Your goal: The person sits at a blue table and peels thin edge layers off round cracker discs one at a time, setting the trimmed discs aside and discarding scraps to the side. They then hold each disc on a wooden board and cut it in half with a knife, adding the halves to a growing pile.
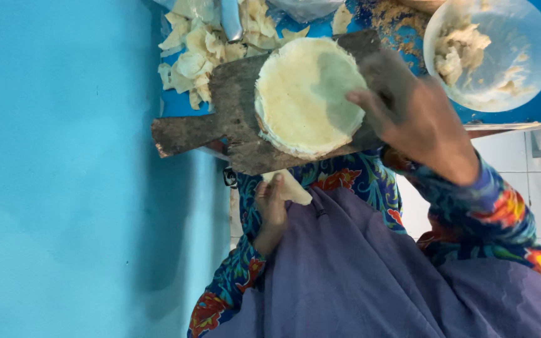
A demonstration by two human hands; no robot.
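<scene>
Blue tabletop (64, 156) carries a dark wooden board (233, 119) with stacked round dough sheets (308, 94). Right hand (414, 119), blurred, fingers spread on the stack's edge. Left hand (272, 209) pinches a dough piece (294, 188), partly hidden below the board.

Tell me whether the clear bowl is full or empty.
Partly filled: the clear round plastic bowl holds pale dough-like lumps on one side; the rest shows smeared bare wall.

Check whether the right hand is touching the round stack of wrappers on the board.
Touching: the head view shows the right hand with fingertips on the edge of the wrapper stack.
</scene>
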